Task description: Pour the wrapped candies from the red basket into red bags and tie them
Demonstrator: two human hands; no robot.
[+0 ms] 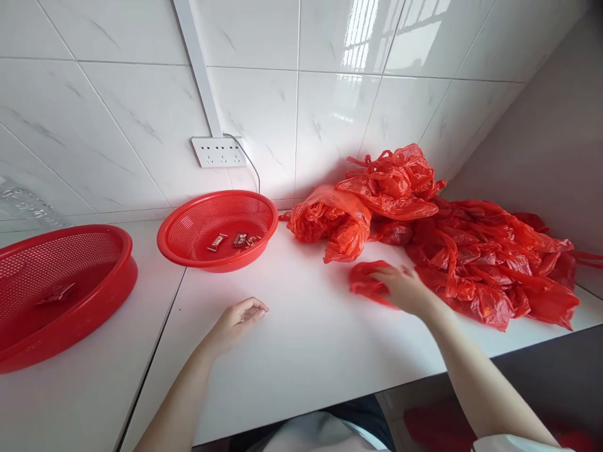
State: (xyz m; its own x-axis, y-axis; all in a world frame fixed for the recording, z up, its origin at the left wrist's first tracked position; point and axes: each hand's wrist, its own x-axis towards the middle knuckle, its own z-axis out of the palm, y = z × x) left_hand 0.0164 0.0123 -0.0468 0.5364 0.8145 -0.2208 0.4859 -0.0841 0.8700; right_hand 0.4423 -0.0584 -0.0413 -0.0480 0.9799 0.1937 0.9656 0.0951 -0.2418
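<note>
Head view: red basket point(188, 233) holds three small wrapped candies point(234, 240).

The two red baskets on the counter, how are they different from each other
The left basket sits nearer the camera, looks larger and is cut off by the picture's edge; the middle basket is fully in view by the wall. The middle basket holds about three small wrapped pieces; the left basket shows only one dark piece. The left hand lies nearer the middle basket, touching neither. Both are round, red perforated plastic on the white counter.
</note>
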